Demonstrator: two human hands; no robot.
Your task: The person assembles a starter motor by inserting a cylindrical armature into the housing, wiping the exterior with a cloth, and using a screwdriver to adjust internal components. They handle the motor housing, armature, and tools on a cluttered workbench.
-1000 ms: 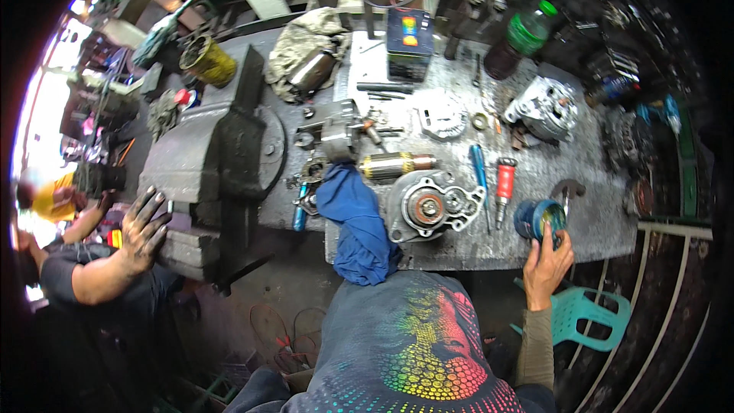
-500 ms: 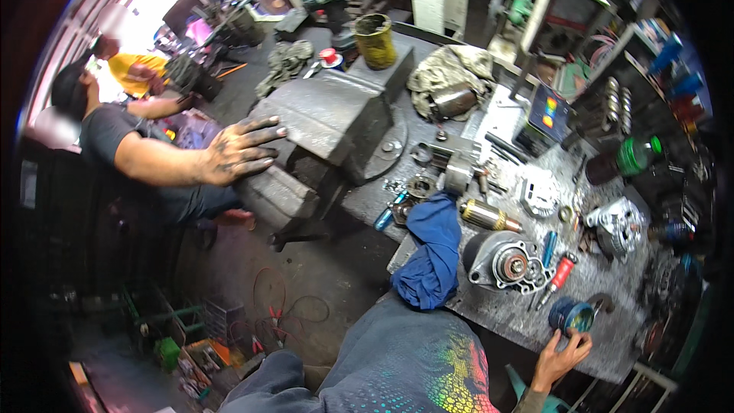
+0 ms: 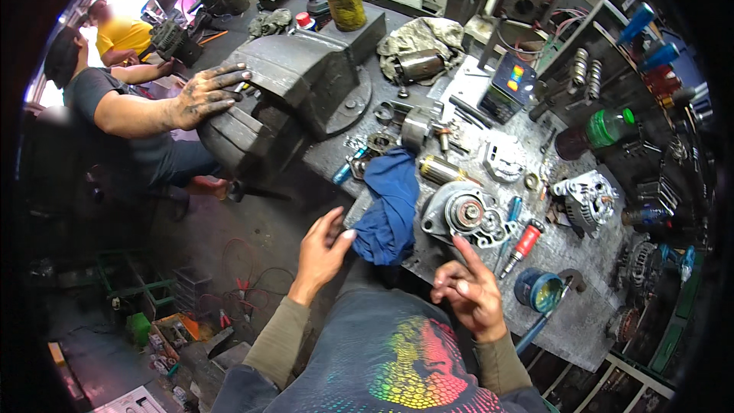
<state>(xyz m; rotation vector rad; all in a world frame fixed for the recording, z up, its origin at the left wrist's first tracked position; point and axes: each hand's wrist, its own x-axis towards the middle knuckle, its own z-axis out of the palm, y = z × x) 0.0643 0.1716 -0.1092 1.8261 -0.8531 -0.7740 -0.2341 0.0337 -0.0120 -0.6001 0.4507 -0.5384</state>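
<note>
My left hand (image 3: 319, 254) is in the air just left of a crumpled blue cloth (image 3: 388, 206) at the bench edge. Its thumb and fingers are apart, with nothing between them. My right hand (image 3: 472, 297) hangs in front of a metal housing (image 3: 443, 216) with a round bearing in its middle. The index finger points up toward the housing, the other fingers are loosely bent, and I see nothing held. To the right of this hand stands a small blue tub (image 3: 537, 289) with yellowish-green grease inside. A red-handled screwdriver (image 3: 526, 241) lies between housing and tub.
A large bench vise (image 3: 294, 73) stands at the left, with a co-worker's hand (image 3: 208, 97) resting on it. A blue-handled tool (image 3: 539, 327) juts over the front edge. Behind lie an armature (image 3: 447, 170), alternator parts (image 3: 587, 203) and a green-capped bottle (image 3: 608, 128).
My right hand has left the grease tub and moved left, in front of the housing. My left hand has come into view beside the blue cloth. The whole view has shifted.
</note>
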